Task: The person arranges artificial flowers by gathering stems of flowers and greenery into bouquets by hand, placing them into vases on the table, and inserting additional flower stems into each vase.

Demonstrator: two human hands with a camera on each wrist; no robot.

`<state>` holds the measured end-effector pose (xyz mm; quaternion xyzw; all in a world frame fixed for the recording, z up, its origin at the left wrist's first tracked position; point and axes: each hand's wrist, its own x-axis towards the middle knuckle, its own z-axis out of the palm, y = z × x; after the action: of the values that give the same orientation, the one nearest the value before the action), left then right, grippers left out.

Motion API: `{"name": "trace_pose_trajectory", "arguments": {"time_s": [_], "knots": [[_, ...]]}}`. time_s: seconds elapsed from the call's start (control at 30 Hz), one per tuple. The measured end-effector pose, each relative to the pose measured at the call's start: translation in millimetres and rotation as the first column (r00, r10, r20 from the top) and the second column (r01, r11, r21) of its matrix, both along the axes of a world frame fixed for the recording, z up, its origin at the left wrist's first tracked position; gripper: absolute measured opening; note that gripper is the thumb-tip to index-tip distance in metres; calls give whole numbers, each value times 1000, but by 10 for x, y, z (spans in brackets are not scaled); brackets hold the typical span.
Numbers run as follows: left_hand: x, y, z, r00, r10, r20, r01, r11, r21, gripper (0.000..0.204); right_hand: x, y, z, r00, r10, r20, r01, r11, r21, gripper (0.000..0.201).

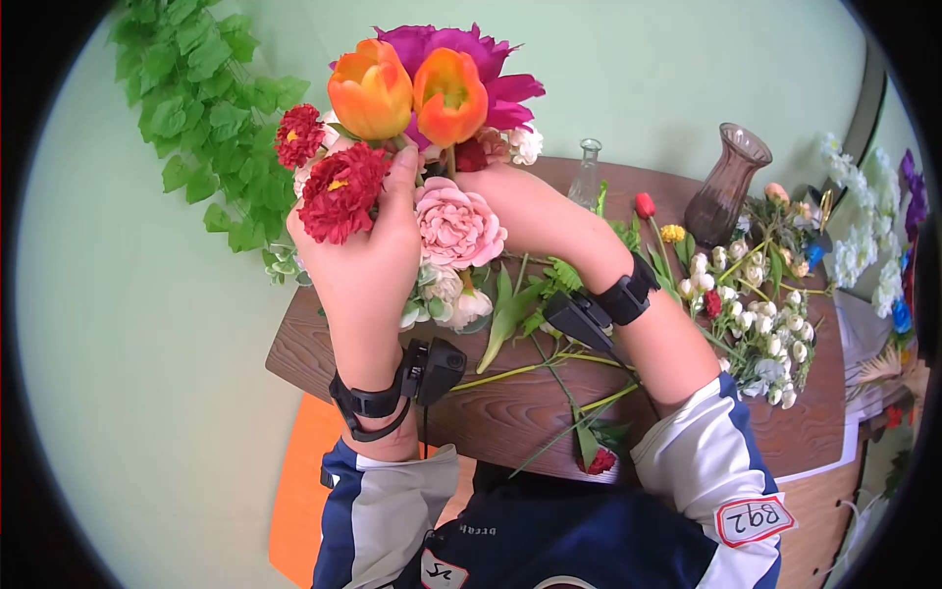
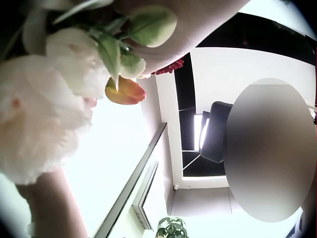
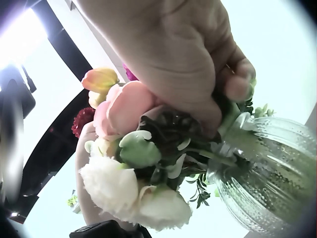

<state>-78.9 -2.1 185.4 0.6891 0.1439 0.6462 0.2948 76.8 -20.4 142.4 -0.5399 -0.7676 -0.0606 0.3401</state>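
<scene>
A mixed bouquet fills the upper middle of the head view, with two orange tulips (image 1: 371,90), a magenta flower (image 1: 510,98), a red flower (image 1: 343,193) and a pink flower (image 1: 459,224). My left hand (image 1: 358,255) is among the blooms on the left side. Its thumb points up beside a tulip stem, while the red flower hides its fingers. Behind the bouquet reaches my right hand (image 3: 193,64). In the right wrist view its fingers curl round the stems at the mouth of a clear ribbed glass vase (image 3: 267,168). White flowers (image 3: 109,186) hang beside it.
On the brown wooden table (image 1: 451,422) lie loose stems and a bunch of white flowers (image 1: 775,334). A smoky glass vase (image 1: 726,182) and a small clear bottle (image 1: 586,175) stand farther back. Green leafy vines (image 1: 211,108) hang at the left.
</scene>
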Motion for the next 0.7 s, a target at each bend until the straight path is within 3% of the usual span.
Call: {"name": "trace_pose_trajectory", "arguments": {"time_s": [0.07,0.13,0.17,0.23,0.33,0.43,0.57,0.67,0.7], "knots": [[-25,-35,-7,999,27,-22,-27,1000,14,9,4,-109,9,999,3,-33,-2,1000,21,19],[-25,-104,19,999,18,-47,-19,1000,-13,11,-20,-189,35,973,54,-224,-36,996,83,17],[-27,-99,9,999,18,-47,-19,1000,-14,11,-48,-216,55,973,54,-224,-36,996,82,17],[-21,-85,-14,1000,5,-31,-6,1000,-29,12,-89,-247,82,960,50,-276,45,944,327,16],[-10,-63,-34,1000,-6,6,5,999,34,11,-114,-199,17,950,55,-309,101,878,467,14],[-34,-95,-41,999,-36,-31,35,999,-5,11,-58,-156,-50,957,-66,-284,162,931,328,13],[-44,-47,-87,999,-14,-42,15,1000,8,11,-80,-138,-190,973,-59,-222,123,950,286,13],[-44,-18,-92,1000,-2,-21,2,1000,-9,14,-55,-82,-310,956,36,-292,63,945,320,15],[-53,7,-90,998,42,-49,-37,995,93,15,-91,-78,-305,936,94,-339,46,922,384,15]]}}
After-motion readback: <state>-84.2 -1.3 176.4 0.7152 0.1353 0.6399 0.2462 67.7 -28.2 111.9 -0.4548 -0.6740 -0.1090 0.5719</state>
